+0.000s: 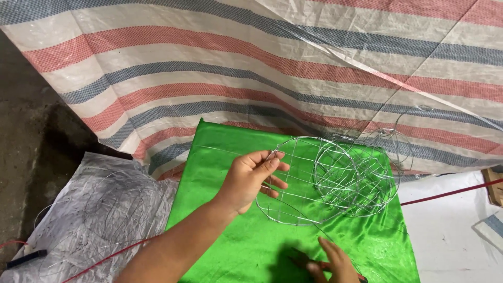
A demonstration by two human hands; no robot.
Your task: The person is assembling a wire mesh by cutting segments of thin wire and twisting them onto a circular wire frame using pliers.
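Down at the bottom edge, closest to you, your right hand (332, 262) sits curled around a red-handled tool (335, 267), fingers wrapped tight on it, resting on the green satin cloth (230, 230). Most of that tool is hidden, so what kind it is can't be told. Up above, your left hand (251, 178) has the wire frame (325, 178) by its near rim, thumb and fingertips pinched on the thin wire. The frame is a round cage of silver hoops and cross wires, lying over the middle of the green cloth and tipped on its side. A loose wire ring (414, 131) lies just behind it against the striped tarp (262, 68). Off to your left, thin wire coils (105, 209) rest on a crumpled grey sheet (78, 246).
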